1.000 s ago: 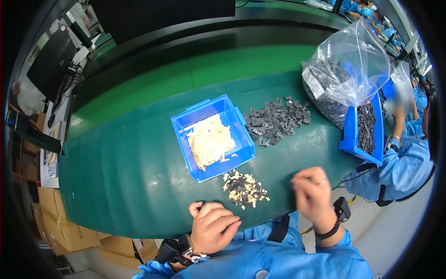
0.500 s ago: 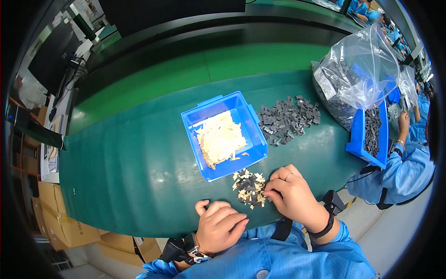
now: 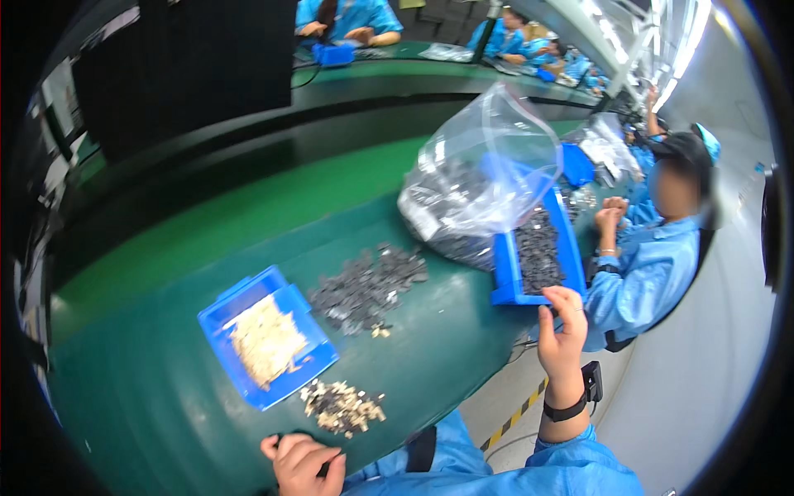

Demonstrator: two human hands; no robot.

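Observation:
My left hand (image 3: 308,465) is at the table's near edge, fingers curled and thumb close to the index finger; whatever it may hold is hidden. Just beyond it lies a small mixed pile of cream and dark pieces (image 3: 341,408). My right hand (image 3: 564,332) is raised at the near end of a blue bin of dark pieces (image 3: 499,296), with thumb and fingers apart and nothing visible between them. Left of centre stands a blue bin (image 3: 255,395) holding cream scraps (image 3: 265,341). A spread of flat dark grey pieces (image 3: 364,289) lies beside that bin.
A large clear plastic bag (image 3: 471,186) of dark pieces leans against the right-hand bin. At the right sits a co-worker (image 3: 662,264) in blue. A black panel (image 3: 182,83) and a green strip (image 3: 207,223) lie behind the green table (image 3: 447,347).
The view has swung right and up. My right hand has left the mixed pile and reached right to the bin of dark pieces. A few cream pieces now show beside the dark spread.

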